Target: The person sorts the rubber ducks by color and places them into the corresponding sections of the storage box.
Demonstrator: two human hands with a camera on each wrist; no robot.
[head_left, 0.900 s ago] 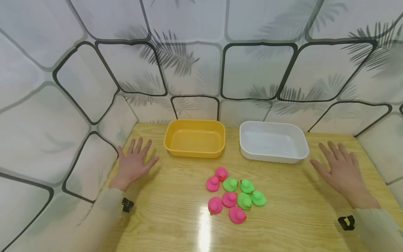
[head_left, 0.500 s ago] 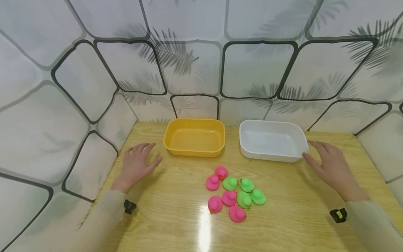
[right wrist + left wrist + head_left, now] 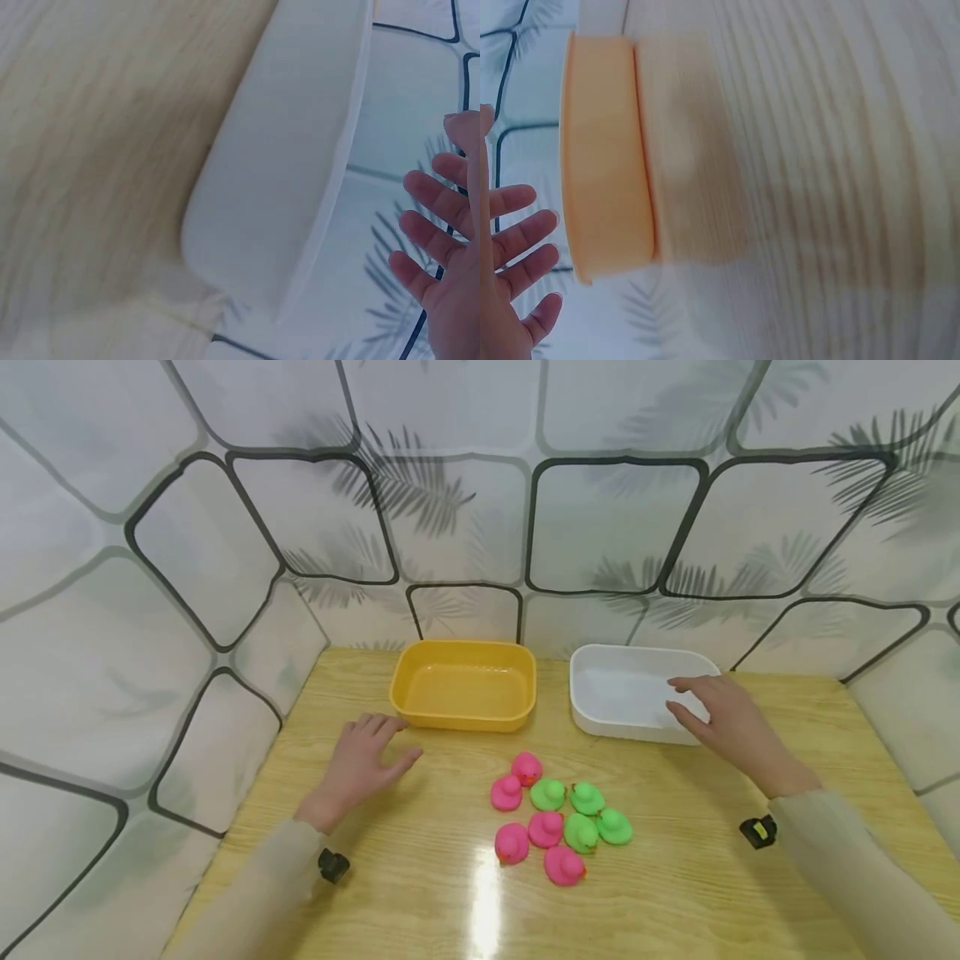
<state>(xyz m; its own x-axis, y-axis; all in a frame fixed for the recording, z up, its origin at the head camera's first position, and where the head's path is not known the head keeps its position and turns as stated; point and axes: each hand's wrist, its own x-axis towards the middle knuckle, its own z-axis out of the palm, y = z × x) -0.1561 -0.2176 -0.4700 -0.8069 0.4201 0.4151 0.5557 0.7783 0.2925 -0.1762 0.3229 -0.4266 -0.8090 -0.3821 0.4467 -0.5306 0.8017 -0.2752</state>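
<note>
My left hand (image 3: 358,770) holds nothing, its fingers relaxed, just off the near left corner of the yellow tray (image 3: 463,695). In the left wrist view the fingers of that hand (image 3: 526,236) are spread apart beside the tray's wall (image 3: 604,157). Over the right end of the white tray (image 3: 622,689) hovers my right hand (image 3: 731,727), loosely bent and holding nothing. The right wrist view has this hand (image 3: 442,225) apart from the white tray's side (image 3: 277,150). Between the hands lie several pink rubber ducks (image 3: 546,829) and several green rubber ducks (image 3: 581,833).
Both trays stand side by side at the back of the wooden table (image 3: 420,877), close to a patterned wall covering (image 3: 600,527). Another patterned panel (image 3: 97,652) rises along the left edge. The ducks sit clustered in front of the gap between the trays.
Both hands have moved inward: the left towards the yellow tray's corner, the right leftwards over the white tray. Their widely spread fingers have relaxed. Ducks and trays have stayed put.
</note>
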